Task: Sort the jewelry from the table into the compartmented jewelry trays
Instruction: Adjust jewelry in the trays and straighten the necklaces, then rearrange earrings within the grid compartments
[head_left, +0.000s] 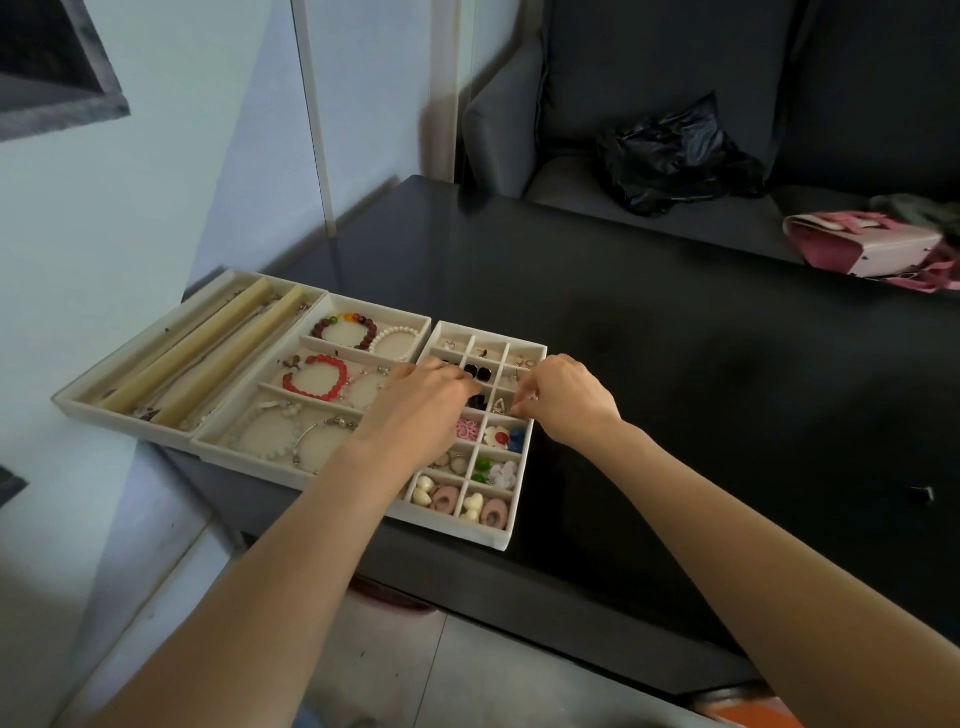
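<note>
Both hands hover over the small-compartment tray (521, 470), its long axis running away from them: left hand (423, 402) curled, grip unclear; right hand (563, 397) pinching something tiny.

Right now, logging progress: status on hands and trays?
Both hands over small-compartment tray. Right hand pinching something tiny; left hand unclear. Bracelet tray filled.

Both bare forearms reach from the near edge toward the far left, converging. The left hand (421, 410) lies palm down, knuckles up, fingers curled downward and bunched at the tips; whether they pinch anything cannot be told. The right hand (563, 397) sits just right of it, apart, wrist slightly raised, thumb and forefinger drawn together in a fine pinch pointing left, other fingers tucked under.
</note>
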